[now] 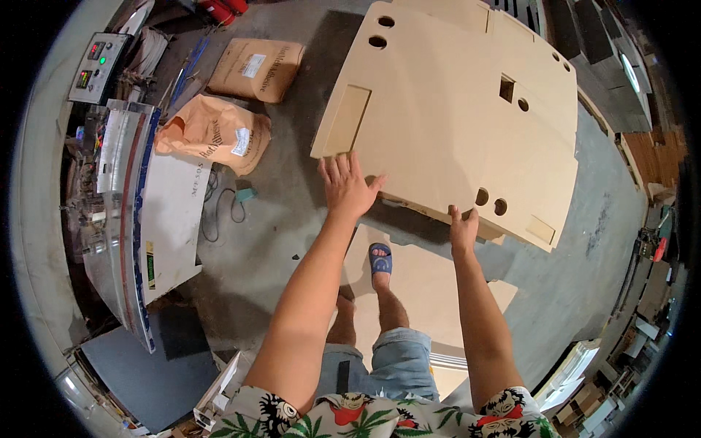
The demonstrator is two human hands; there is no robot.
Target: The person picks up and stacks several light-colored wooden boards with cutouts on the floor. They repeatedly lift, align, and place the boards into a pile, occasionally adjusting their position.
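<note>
A large pale wooden panel, with round holes, a square hole and shallow rectangular recesses, lies flat in front of me, raised above the floor. My left hand rests on its near left edge, fingers spread flat and thumb pointing out to the right. At the near edge, beside two round holes, my right hand grips the panel with its fingertips; part of those fingers is hidden. Below the panel a thin pale board lies on the floor, and one of my sandalled feet is on it.
Two brown paper sacks stand at the back left, the nearer one crumpled. Along the left runs a machine with a clear cover and a control box. A white sheet leans there. Stacked dark boards line the far right.
</note>
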